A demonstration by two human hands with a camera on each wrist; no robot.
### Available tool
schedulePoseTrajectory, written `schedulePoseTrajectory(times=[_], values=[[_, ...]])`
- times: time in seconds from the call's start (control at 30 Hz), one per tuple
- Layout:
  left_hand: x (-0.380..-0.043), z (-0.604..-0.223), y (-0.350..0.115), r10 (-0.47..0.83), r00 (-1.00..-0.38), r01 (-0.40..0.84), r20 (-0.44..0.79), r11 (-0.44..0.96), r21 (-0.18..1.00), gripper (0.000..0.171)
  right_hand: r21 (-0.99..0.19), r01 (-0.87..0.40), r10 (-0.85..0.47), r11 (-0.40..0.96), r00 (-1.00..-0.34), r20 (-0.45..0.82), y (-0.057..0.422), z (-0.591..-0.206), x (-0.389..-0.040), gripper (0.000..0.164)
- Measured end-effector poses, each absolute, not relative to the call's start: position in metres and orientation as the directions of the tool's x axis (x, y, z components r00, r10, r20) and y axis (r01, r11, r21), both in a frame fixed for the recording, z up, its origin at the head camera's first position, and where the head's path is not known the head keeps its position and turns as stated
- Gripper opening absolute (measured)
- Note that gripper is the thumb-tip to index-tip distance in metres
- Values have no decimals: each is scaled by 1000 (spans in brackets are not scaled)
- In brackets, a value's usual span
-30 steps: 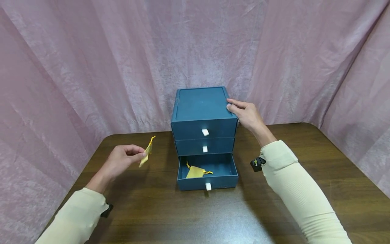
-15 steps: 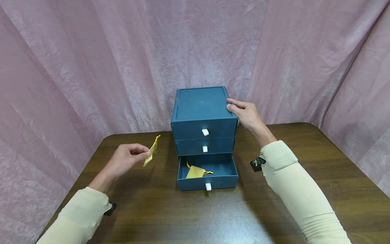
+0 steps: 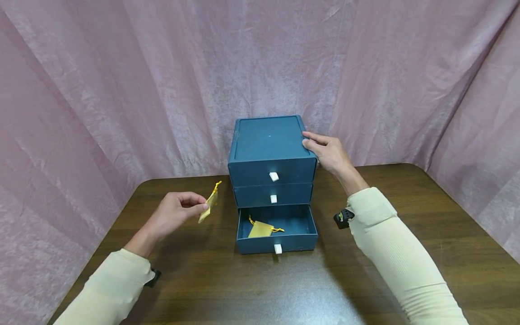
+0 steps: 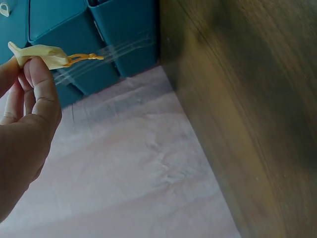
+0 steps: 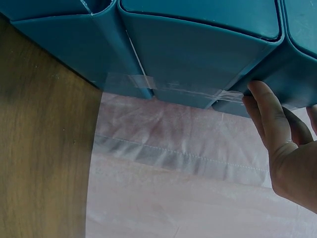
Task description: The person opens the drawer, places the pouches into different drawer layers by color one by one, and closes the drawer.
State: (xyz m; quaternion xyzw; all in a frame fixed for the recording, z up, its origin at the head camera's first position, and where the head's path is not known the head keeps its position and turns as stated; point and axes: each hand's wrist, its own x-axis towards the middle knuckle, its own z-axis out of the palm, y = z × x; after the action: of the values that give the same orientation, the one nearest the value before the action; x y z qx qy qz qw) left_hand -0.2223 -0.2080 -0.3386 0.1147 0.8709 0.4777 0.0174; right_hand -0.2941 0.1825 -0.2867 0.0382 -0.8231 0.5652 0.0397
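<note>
In the head view, my left hand (image 3: 174, 215) pinches a small yellow drawstring pouch (image 3: 209, 206) between thumb and fingers, left of a blue drawer unit (image 3: 268, 137) and above the table. The left wrist view shows the held pouch (image 4: 47, 53) with its orange-yellow cord pointing away from the fingers. The unit's bottom drawer (image 3: 298, 244) is pulled out, and a second yellow pouch (image 3: 261, 229) lies in its left part. My right hand (image 3: 331, 154) rests on the unit's upper right edge. In the right wrist view, the fingers (image 5: 270, 111) touch the unit's side.
The unit's top drawer (image 3: 248, 172) and middle drawer (image 3: 248, 197) are closed, each with a white pull tab. Clear tape (image 5: 188, 91) runs across its side. Brown wooden table (image 3: 227, 289) lies around it, and a pink curtain (image 3: 170, 90) hangs behind.
My left hand has moved a little to the right with the pouch, closer to the drawer unit. My right hand, the drawers and the pouch in the drawer have stayed put.
</note>
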Motion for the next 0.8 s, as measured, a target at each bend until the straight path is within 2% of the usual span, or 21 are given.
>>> schedulePoseTrajectory(times=[0.8], values=[[-220, -332, -189, 262, -963, 195, 67, 502, 843, 16, -919, -104, -11, 381, -994, 108, 183, -287, -295, 45]])
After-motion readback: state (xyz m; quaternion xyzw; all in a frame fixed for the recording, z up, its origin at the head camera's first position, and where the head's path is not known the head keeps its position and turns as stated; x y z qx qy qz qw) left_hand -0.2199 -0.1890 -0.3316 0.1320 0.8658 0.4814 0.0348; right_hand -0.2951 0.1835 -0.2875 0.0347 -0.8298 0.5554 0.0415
